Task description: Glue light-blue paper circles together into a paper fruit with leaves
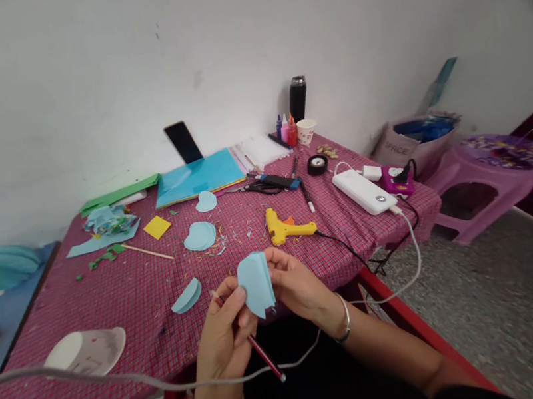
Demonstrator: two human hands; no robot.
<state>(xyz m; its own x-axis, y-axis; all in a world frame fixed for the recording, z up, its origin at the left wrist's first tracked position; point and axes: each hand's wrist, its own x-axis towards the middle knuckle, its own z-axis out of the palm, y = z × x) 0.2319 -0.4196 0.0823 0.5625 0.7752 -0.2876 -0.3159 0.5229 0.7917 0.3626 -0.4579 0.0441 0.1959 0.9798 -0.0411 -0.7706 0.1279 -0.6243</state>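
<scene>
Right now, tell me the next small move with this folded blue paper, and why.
Probably lay the red pencil down on the tablecloth: the left hand pinches both it and the folded blue paper, which the right hand grips too, so its fingers are crowded.

Legible lettering: one word only, "SPACE", in dark capitals on the pale grey side of the soft bag [403, 149], which stands on the floor just past the right end of the worktop [110, 298], beside the purple stool [491, 181]. Printed marks on the paper cup [307, 131] and a round logo on the white power bank [365, 191] are too small to read.
</scene>
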